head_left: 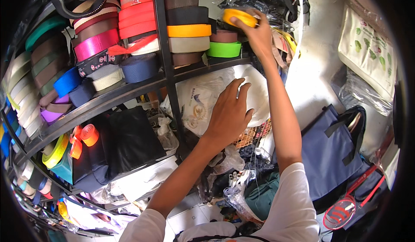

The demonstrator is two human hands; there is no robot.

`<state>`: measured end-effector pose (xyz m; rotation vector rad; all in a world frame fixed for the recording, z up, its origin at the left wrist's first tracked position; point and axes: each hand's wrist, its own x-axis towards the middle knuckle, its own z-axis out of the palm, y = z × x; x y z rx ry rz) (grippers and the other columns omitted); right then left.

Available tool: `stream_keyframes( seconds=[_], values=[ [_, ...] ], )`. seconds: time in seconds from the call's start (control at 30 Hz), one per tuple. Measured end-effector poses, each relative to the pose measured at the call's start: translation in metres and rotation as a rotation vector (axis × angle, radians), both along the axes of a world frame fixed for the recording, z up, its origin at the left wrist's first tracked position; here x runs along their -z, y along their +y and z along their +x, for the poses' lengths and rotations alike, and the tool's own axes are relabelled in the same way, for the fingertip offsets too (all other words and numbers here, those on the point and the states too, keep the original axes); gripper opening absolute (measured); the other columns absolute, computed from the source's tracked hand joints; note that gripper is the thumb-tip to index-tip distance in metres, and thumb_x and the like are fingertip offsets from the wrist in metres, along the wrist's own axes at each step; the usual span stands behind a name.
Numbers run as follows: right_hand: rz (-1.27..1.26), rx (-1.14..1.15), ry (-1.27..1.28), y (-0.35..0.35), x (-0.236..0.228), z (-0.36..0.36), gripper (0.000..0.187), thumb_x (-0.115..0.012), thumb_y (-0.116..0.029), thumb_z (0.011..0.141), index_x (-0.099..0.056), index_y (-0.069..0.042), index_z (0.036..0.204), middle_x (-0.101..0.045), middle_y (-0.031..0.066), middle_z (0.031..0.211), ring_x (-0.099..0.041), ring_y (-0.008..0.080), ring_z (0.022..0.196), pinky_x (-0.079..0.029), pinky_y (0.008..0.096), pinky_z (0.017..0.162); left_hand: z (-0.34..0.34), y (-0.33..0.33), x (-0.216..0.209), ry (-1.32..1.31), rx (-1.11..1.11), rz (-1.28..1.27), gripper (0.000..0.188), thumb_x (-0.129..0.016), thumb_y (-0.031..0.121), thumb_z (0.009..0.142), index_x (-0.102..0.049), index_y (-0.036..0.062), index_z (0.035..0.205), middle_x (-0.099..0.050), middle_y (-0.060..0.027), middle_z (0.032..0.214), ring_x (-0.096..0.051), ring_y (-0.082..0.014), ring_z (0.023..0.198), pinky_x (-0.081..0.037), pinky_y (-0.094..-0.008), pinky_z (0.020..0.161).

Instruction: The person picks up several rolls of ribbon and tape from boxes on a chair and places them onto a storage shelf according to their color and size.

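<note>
A roll of yellow webbing (239, 17) is gripped in my right hand (258, 31), raised at the right end of the upper shelf. Just below it sit a bright green roll (224, 49) and a brown roll (223, 36), stacked. To their left rises a pile of rolls with an orange-yellow roll (189, 30) in it. My left hand (229, 112) hangs lower, fingers spread and holding nothing, in front of a whitish plastic bag (201, 99). Whether its fingertips touch the bag I cannot tell.
A black metal shelf rack (169, 75) holds many coloured webbing rolls on the left. Black plastic bundles (259, 4) lie behind my right hand. A navy bag (328, 151) and a red badminton racket (339, 212) are on the right. Below are white thread spools (234, 179).
</note>
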<state>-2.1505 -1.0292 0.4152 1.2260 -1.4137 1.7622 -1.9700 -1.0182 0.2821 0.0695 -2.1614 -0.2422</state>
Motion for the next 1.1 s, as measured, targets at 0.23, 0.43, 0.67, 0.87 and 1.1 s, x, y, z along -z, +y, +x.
stream_keyframes(
  seconds=[0.23, 0.43, 0.67, 0.87, 1.1],
  values=[
    [0.176, -0.178, -0.015, -0.048, 0.01, -0.026, 0.085, -0.077, -0.051, 0.07, -0.056, 0.009, 0.124, -0.065, 0.027, 0.11, -0.065, 0.0326, 0.104, -0.049, 0.0355, 0.09, -0.014, -0.025, -0.008, 0.096, -0.016, 0.014, 0.052, -0.068, 0.012, 0.081, -0.045, 0.0016, 0.126, -0.047, -0.0202, 0.13, -0.048, -0.0396, 0.12, -0.041, -0.0444, 0.1],
    [0.354, -0.341, -0.073, -0.042, 0.002, -0.025, 0.08, -0.08, -0.045, 0.067, -0.059, 0.012, 0.118, -0.067, 0.0241, 0.104, -0.067, 0.0255, 0.092, -0.051, 0.032, 0.083, -0.02, -0.037, -0.022, 0.128, -0.035, 0.054, 0.05, -0.068, 0.011, 0.082, -0.045, 0.0014, 0.125, -0.048, -0.0199, 0.127, -0.049, -0.0404, 0.118, -0.043, -0.0451, 0.098],
    [0.092, -0.384, -0.122, -0.034, 0.011, -0.021, 0.07, -0.079, -0.039, 0.071, -0.059, 0.01, 0.117, -0.067, 0.0165, 0.097, -0.065, 0.02, 0.084, -0.051, 0.0281, 0.079, -0.029, -0.035, -0.04, 0.213, -0.12, 0.01, 0.061, -0.065, 0.014, 0.084, -0.038, -0.0027, 0.136, -0.036, -0.0222, 0.144, -0.045, -0.0421, 0.126, -0.043, -0.046, 0.101],
    [0.148, -0.557, -0.091, -0.038, 0.023, -0.02, 0.069, -0.077, -0.036, 0.077, -0.054, 0.008, 0.124, -0.064, 0.0127, 0.095, -0.064, 0.016, 0.083, -0.048, 0.0257, 0.075, -0.044, -0.045, -0.04, 0.123, -0.198, -0.035, 0.071, -0.064, 0.014, 0.084, -0.028, -0.0111, 0.141, -0.021, -0.0255, 0.154, -0.044, -0.0444, 0.126, -0.043, -0.0468, 0.101],
    [0.077, -0.512, -0.107, -0.041, 0.027, -0.015, 0.073, -0.066, -0.049, 0.084, -0.053, 0.008, 0.128, -0.061, 0.0179, 0.112, -0.058, 0.0229, 0.105, -0.04, 0.0301, 0.095, -0.041, -0.043, -0.039, 0.15, -0.17, -0.026, 0.067, -0.063, 0.012, 0.085, -0.031, -0.0083, 0.141, -0.023, -0.0236, 0.154, -0.046, -0.043, 0.125, -0.043, -0.0463, 0.101]
  ],
)
